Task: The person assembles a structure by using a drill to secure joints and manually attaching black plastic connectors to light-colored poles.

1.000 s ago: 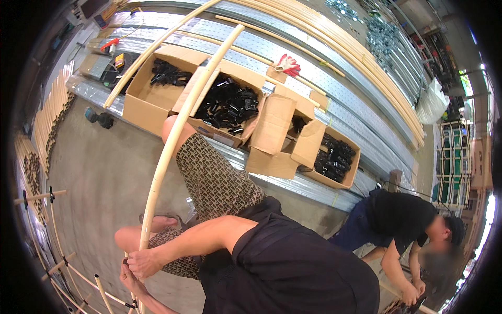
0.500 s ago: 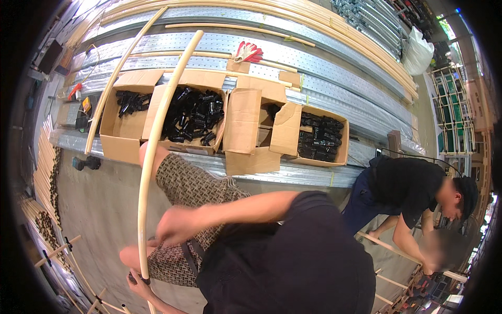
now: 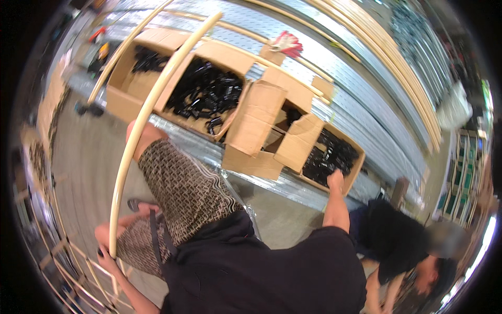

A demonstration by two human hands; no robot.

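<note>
A long cream-coloured pole [image 3: 128, 152] slants up from the lower left, crossing in front of the cardboard boxes. My left hand [image 3: 107, 261] is closed around its lower part, beside my bent knee. A small black piece [image 3: 101, 252] shows at that hand, too small to make out fully. My right arm is stretched out to the rightmost cardboard box [image 3: 357, 170]. There my right hand [image 3: 335, 180] reaches over its near edge onto black fittings [image 3: 327, 154]; the fingertips are hidden among them.
More black fittings [image 3: 204, 91] fill another open box, and fewer lie in the far-left box [image 3: 123, 97]. Behind are metal planks [image 3: 361, 99], more poles and a red-and-white glove [image 3: 287, 44]. At right, a co-worker in black [image 3: 400, 235] bends down. Pole frames [image 3: 65, 246] stand lower left.
My right hand has left the pole near my left hand and moved right to the rightmost box. The view has turned, and the pole's lower end has shifted left. My left hand still grips it.
</note>
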